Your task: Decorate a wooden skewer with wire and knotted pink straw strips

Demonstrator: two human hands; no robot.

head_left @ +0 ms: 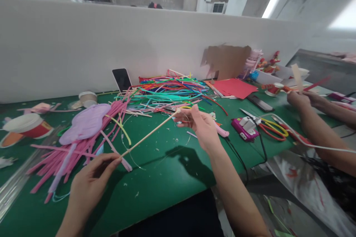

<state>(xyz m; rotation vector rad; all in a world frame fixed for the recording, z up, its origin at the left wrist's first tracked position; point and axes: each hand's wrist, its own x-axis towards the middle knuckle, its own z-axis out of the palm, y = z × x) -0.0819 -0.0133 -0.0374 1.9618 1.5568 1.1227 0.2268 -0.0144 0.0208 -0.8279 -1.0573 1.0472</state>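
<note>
A thin wooden stick [150, 132] runs slantwise above the green table [167, 181]. My left hand [93, 179] pinches its lower end at the near left. My right hand [198, 123] pinches its upper end near the table's middle, and a thin clear thread loops down beneath the stick. A pile of pink strips [78, 148] and a lilac cut-out shape [85, 123] lie just beyond my left hand.
A heap of coloured strips [169, 90], a phone [122, 79], a paper cup [27, 126] and tape roll [87, 98] lie behind. Right of my hand: pink glue gun [244, 127], scissors [271, 126], red paper [235, 87]. Another person's arms [314, 118] work at right.
</note>
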